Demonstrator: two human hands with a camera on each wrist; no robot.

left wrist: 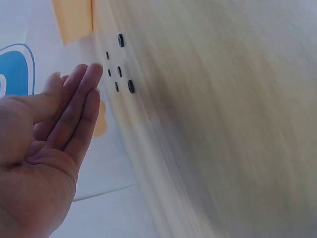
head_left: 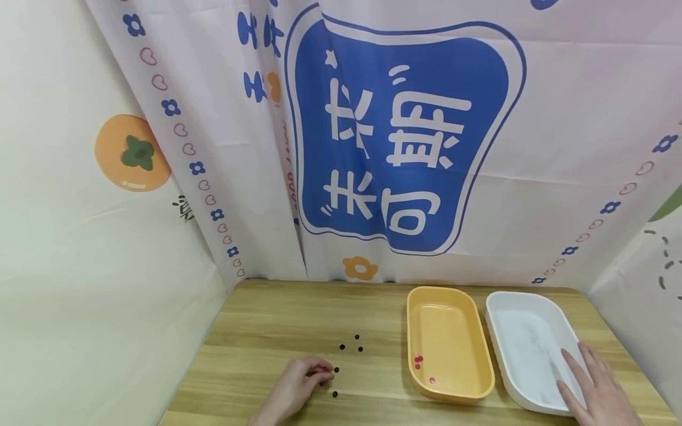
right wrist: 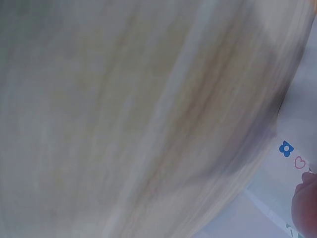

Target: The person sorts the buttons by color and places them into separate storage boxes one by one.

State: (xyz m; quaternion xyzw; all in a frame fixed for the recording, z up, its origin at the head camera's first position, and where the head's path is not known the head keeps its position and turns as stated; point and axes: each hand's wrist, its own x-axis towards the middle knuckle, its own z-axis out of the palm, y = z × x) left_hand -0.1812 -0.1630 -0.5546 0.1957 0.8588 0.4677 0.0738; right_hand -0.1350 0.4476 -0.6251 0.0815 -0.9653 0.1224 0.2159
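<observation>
My left hand (head_left: 298, 381) is low over the table, its thumb and forefinger pinching a small red button (head_left: 325, 370) that is mostly covered by the fingertips. Several small black buttons (head_left: 342, 347) lie loose beside and beyond these fingers. In the left wrist view the left hand (left wrist: 54, 124) shows its palm and long fingers, while the red button is hidden. My right hand (head_left: 599, 387) rests at the right rim of a white tray (head_left: 524, 361), fingers spread and fairly straight. Only a blurred bit of the right hand (right wrist: 305, 206) enters the right wrist view.
A yellow tray (head_left: 453, 337) stands left of the white one, with several red buttons (head_left: 418, 359) inside near its left side. Both trays sit on a wood-grain table (head_left: 256, 331). A printed curtain (head_left: 240, 177) hangs behind the table's far edge.
</observation>
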